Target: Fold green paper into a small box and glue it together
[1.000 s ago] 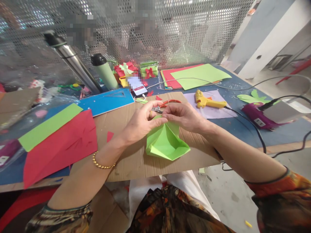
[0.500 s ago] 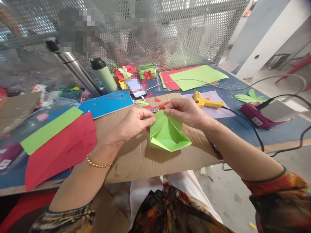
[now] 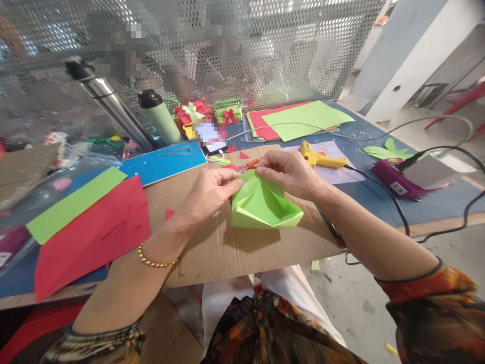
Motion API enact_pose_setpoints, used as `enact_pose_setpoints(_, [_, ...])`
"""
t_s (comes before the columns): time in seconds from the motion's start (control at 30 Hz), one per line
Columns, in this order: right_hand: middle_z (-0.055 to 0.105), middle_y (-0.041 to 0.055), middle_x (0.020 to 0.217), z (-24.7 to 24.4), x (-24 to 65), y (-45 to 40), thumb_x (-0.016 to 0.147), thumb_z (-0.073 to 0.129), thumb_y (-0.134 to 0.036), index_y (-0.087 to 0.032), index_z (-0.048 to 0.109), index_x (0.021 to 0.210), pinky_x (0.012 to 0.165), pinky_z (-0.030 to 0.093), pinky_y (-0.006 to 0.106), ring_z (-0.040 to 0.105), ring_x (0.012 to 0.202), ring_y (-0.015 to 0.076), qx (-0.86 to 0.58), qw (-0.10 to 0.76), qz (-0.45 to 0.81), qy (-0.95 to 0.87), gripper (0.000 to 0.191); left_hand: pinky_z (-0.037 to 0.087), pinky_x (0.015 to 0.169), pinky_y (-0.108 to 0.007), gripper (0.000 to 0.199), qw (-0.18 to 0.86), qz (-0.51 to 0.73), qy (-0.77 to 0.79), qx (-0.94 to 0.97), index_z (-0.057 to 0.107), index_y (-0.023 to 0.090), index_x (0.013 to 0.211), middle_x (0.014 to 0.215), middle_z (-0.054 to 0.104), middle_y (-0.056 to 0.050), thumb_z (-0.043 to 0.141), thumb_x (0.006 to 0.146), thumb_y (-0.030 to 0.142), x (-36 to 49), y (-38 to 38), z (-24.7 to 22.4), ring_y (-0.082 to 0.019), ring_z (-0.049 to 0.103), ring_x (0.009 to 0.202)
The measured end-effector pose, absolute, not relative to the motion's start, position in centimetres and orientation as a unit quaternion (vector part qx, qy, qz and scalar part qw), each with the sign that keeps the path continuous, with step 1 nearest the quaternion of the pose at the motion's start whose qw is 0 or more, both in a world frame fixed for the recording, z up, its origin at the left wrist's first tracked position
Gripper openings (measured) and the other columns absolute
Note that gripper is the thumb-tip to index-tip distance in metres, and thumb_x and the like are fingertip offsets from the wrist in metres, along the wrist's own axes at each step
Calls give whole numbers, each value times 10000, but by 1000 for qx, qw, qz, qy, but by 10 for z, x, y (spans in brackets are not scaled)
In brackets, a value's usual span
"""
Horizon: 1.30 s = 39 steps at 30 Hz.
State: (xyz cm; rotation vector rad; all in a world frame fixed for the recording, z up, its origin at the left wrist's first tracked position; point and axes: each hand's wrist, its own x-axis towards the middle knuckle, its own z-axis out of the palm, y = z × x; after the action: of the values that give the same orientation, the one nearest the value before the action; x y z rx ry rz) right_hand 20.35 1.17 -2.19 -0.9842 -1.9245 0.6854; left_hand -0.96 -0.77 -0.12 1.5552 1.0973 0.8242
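Observation:
A folded piece of light green paper, shaped like a small open pouch, hangs just over the brown cardboard sheet. My left hand pinches its upper left edge between thumb and fingers. On the upper right edge, my right hand grips it with thumb on top and fingers curled behind. The paper's near side gapes toward me, with creases running up to the hands. Right behind the hands lies a red-handled tool, mostly hidden.
To the right, a yellow glue gun rests on lilac paper, its cord running past a purple power block. Red paper and a blue board lie left. Bottles, a phone and stacked coloured sheets stand or lie behind.
The pouch's near edge has tilted up and its mouth has opened wider. Both hands keep their pinch in nearly the same place. A red scrap shows beside my left wrist.

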Motion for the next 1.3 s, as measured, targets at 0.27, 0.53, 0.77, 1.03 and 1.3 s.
enact_pose_setpoints(0.27, [576, -3, 680, -22, 203, 10, 859, 700, -357, -161, 633, 744, 560, 338, 264, 443, 616, 101, -372, 426, 347, -748, 236, 394, 511, -240, 142, 474, 338, 465, 667, 732, 162, 730, 636, 664, -8, 687, 754, 295, -10, -6, 2, -125, 542, 558])
enact_pose_setpoints(0.53, [556, -15, 658, -23, 206, 13, 889, 677, -401, -167, 614, 741, 567, 326, 260, 447, 614, 100, -351, 390, 338, -781, 284, 368, 494, -233, 130, 422, 340, 448, 711, 702, 171, 741, 619, 629, 11, 666, 748, 296, -10, -7, -1, -109, 487, 536])
enact_pose_setpoints(0.77, [586, -11, 684, -20, 205, 8, 911, 617, -284, -185, 575, 749, 612, 318, 263, 444, 623, 103, -360, 363, 224, -830, 195, 377, 513, -238, 275, 424, 310, 434, 732, 602, 170, 650, 627, 594, -6, 660, 805, 390, -10, -5, -9, -116, 502, 568])
enact_pose_setpoints(1.03, [613, -5, 714, -24, 203, 10, 928, 602, -284, -191, 592, 800, 631, 346, 267, 487, 647, 116, -353, 364, 242, -827, 159, 381, 508, -233, 260, 433, 326, 436, 719, 613, 170, 669, 620, 578, 3, 684, 791, 389, -9, -3, -14, -116, 506, 570])
enact_pose_setpoints(1.3, [530, -3, 666, -10, 210, 9, 929, 569, -721, -175, 610, 721, 568, 355, 265, 462, 633, 109, -382, 430, 342, -743, 586, 443, 534, -239, 280, 447, 369, 451, 679, 679, 166, 713, 687, 675, -28, 781, 750, 425, -14, -2, 1, -137, 577, 610])
